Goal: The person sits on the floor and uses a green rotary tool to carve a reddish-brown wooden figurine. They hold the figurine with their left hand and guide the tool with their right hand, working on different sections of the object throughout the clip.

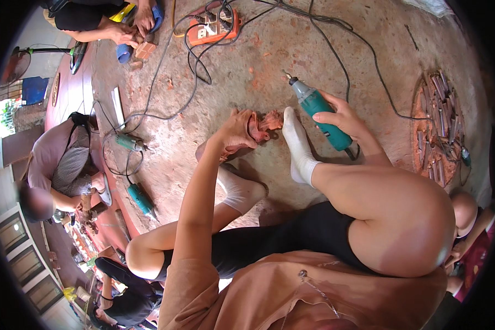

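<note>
My left hand (pixel 237 128) is wrapped over a reddish carved piece of wood (pixel 270 123) and steadies it on the stone-like floor, just left of my white-socked foot (pixel 297 144). Part of the carving is hidden under the palm and fingers. In my right hand (pixel 344 120) is a teal and grey die grinder (pixel 320 110), gripped round its body. Its small tip (pixel 286 73) points up and left, apart from the carving. From its rear end a dark cord leads off.
An orange power strip (pixel 214 34) full of plugs lies at the far side, with black cables running across the floor. Two more teal grinders (pixel 130 142) rest at left. A round tray (pixel 418 110) of chisels stands at right. Other people sit at left, far left and right.
</note>
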A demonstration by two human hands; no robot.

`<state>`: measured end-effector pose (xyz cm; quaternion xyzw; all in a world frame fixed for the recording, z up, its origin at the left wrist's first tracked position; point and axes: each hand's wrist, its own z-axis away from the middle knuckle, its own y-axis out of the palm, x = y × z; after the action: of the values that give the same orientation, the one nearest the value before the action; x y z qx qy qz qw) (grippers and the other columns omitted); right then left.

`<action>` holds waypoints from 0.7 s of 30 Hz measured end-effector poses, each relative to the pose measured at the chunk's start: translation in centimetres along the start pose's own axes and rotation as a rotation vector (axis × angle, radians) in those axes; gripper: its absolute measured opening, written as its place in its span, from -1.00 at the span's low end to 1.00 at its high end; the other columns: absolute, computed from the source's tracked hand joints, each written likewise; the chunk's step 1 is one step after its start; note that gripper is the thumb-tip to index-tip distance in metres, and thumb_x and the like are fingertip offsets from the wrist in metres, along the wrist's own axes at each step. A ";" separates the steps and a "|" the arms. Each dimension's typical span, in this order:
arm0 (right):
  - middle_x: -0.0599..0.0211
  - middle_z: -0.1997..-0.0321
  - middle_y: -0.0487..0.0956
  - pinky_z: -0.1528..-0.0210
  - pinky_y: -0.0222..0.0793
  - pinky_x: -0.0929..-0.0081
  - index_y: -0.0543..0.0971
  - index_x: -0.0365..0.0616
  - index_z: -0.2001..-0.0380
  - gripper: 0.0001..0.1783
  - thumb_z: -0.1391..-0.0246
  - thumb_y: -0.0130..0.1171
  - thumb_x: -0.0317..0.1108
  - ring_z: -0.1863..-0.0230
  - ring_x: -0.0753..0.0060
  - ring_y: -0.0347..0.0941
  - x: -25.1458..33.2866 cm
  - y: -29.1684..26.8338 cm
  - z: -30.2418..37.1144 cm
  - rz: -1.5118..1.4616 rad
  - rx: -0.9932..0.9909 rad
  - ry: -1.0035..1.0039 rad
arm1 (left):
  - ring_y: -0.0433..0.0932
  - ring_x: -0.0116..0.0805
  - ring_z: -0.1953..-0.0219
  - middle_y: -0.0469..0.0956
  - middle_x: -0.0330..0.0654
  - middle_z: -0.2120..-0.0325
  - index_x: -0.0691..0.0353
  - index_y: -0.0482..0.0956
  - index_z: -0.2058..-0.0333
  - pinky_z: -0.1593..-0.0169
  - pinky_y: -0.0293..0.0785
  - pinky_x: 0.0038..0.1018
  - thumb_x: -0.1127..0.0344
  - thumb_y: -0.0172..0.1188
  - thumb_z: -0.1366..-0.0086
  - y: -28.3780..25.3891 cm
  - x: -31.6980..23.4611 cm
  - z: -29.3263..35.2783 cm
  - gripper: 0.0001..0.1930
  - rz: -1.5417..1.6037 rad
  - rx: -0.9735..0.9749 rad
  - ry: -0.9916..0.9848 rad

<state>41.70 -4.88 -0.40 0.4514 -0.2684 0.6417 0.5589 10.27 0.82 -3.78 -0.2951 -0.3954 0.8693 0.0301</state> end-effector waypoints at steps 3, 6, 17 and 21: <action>0.28 0.15 0.52 0.21 0.43 0.52 0.27 -0.19 -0.27 -0.19 0.08 0.31 -0.28 0.23 0.52 0.46 0.0 0.2 0.0 -0.035 0.014 0.004 | 0.44 -0.16 0.17 0.48 -0.08 0.29 0.25 0.39 0.17 0.05 0.38 -0.36 0.26 0.56 0.45 -1.2 0.5 1.9 -0.24 0.288 0.005 -0.088; 0.31 0.22 0.52 0.30 0.43 0.55 0.25 -0.18 -0.27 -0.19 0.07 0.30 -0.29 0.33 0.55 0.46 0.2 -0.2 0.3 -0.068 0.001 0.001 | 0.47 -0.25 0.26 0.49 -0.13 0.35 0.22 0.40 0.19 0.11 0.40 -0.40 0.29 0.58 0.45 -3.3 1.3 3.0 -0.26 0.370 -0.158 -0.071; 0.30 0.30 0.53 0.36 0.43 0.54 0.25 -0.18 -0.27 -0.17 0.10 0.32 -0.26 0.40 0.53 0.47 -0.1 0.7 -0.7 -0.054 0.021 -0.040 | 0.47 -0.40 0.24 0.47 -0.15 0.26 0.28 0.29 0.20 0.10 0.48 -0.50 0.25 0.63 0.22 -1.5 -1.5 4.0 -0.29 0.903 -1.222 -0.191; 0.30 0.25 0.53 0.30 0.43 0.55 0.26 -0.21 -0.27 -0.15 0.11 0.34 -0.24 0.35 0.54 0.47 2.0 -0.8 0.9 0.083 -0.016 -0.031 | 0.46 -0.30 0.21 0.47 -0.09 0.26 0.32 0.31 0.15 0.07 0.44 -0.42 0.19 0.62 0.24 3.4 -3.9 1.9 -0.25 1.045 -1.235 -0.252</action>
<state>42.80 -4.54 1.62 0.4452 -0.3006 0.6551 0.5313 13.08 -3.87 -3.35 -0.3048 -0.6147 0.4235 -0.5915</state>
